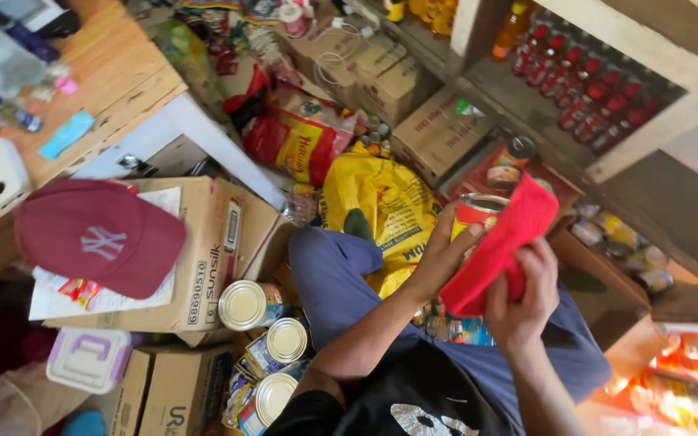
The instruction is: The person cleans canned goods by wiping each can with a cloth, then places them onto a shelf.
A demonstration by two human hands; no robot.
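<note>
Head view, looking down over a seated lap in blue trousers. Left hand (443, 257) curled around a tin can (476, 211), fingers wrapped on its near side, thumb tip up by the rim; closed on the can, not loose. Right hand (519, 303) closed on the lower end of a red cloth (498, 242), fingers folded over the fabric. Cloth draped up and over the far side of the can, covering most of its right flank and touching its top edge. Can held upright or slightly tilted above the knees, in front of a yellow plastic bag (385, 206); orange-red label with a pale band, silver rim on top, rest hidden by cloth and fingers. Probably lidded, though the top is too small to tell for sure.

Lower left, three more tin cans (245, 304) lying with silver ends up beside cardboard boxes (216, 234) on the floor. Dark red cap (98, 234) resting on papers atop the nearest box. Wooden bench (115, 73) at upper left carrying small items. Upper right, wooden shelf (648, 145) with rows of red-capped bottles (591, 89). More cartons and a red-and-yellow sack (300, 141) behind the bag.
</note>
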